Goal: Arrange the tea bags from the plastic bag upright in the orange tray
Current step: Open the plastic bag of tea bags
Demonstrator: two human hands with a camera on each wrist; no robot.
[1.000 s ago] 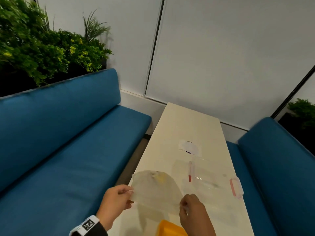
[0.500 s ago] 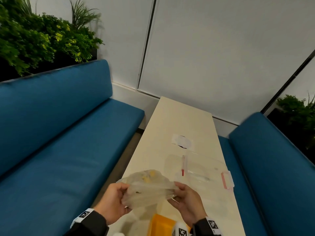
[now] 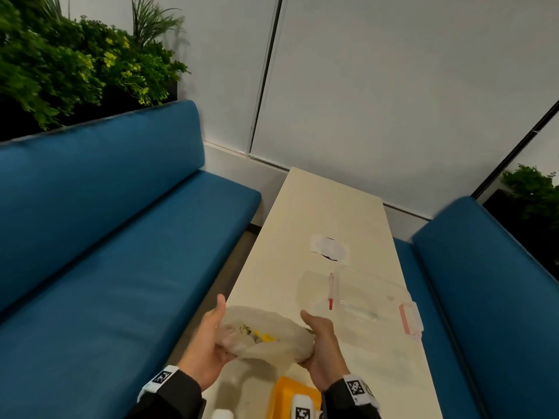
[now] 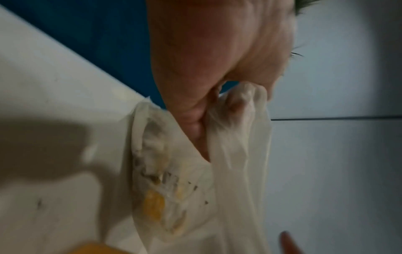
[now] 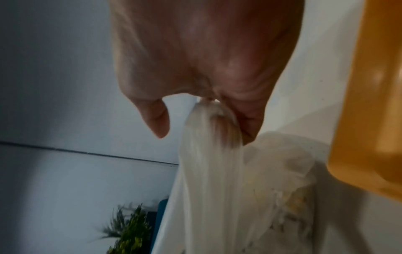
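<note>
A thin translucent plastic bag [image 3: 266, 337] hangs between my two hands above the near end of the cream table [image 3: 317, 213]. Yellow and dark tea bags [image 3: 263, 337] show through its film. My left hand [image 3: 208, 340] grips the bag's left edge [image 4: 234, 110], fingers curled into the plastic. My right hand [image 3: 320, 343] grips the right edge [image 5: 208, 123], the film bunched in its fingers. The orange tray [image 3: 290, 397] lies at the table's near edge, below the bag, partly cut off by the frame; it also shows in the right wrist view [image 5: 369, 103].
A clear plastic lid with red clips [image 3: 363, 300] lies on the table to the right, beyond the bag. A white paper patch [image 3: 329, 249] sits farther back. Blue benches [image 3: 106, 252] flank the table on both sides. A white bottle cap [image 3: 222, 414] shows at the bottom edge.
Both hands have drawn the bag nearer and turned it, spreading its edges apart; the bag now sags between them with the tea bags showing.
</note>
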